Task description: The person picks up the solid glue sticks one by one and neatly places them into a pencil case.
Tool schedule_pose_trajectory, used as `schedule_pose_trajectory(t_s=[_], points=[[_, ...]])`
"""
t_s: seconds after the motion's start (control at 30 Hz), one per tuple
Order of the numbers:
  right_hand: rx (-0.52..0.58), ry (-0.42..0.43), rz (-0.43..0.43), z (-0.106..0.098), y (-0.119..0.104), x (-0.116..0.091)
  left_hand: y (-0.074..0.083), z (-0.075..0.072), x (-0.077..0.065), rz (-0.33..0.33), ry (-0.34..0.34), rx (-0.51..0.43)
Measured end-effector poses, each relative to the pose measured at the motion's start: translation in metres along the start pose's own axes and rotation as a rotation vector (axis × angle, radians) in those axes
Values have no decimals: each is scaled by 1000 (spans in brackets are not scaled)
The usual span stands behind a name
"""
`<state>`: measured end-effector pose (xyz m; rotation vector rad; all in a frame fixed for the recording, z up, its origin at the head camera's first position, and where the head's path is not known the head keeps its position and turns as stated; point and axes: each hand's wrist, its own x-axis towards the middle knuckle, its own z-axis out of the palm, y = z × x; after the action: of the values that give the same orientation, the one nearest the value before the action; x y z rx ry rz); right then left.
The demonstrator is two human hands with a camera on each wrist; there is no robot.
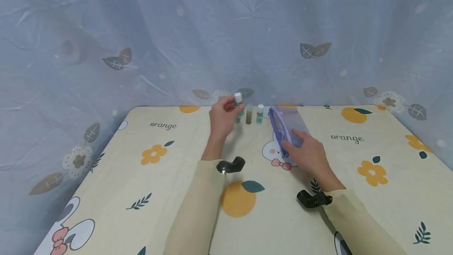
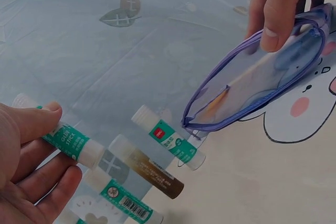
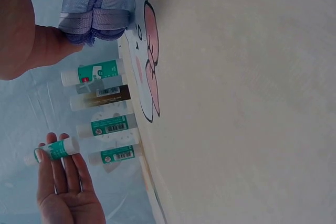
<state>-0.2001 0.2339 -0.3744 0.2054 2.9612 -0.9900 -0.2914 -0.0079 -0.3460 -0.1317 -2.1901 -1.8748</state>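
My left hand pinches a green-labelled glue stick with a white cap between thumb and fingers, raised above the table. Under and beside it several glue sticks stand upright in a row: green ones and one brown one. To the right of the row, my right hand grips a see-through purple zip pouch by its side. The pouch's mouth gapes toward the glue sticks, its purple zip edge forming a long oval. Some right fingers are hidden behind the pouch in the left wrist view.
A cream tablecloth printed with oranges, flowers and a rabbit covers the table. Behind its far edge hangs a bluish curtain with leaf prints. Each wrist wears a black camera band.
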Motion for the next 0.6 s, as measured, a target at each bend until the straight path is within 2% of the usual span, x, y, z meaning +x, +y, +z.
schedule_pose_trajectory(t_s=[0.6], points=[[6,6,36,2,0,2,0,22,7,0,-53,22]])
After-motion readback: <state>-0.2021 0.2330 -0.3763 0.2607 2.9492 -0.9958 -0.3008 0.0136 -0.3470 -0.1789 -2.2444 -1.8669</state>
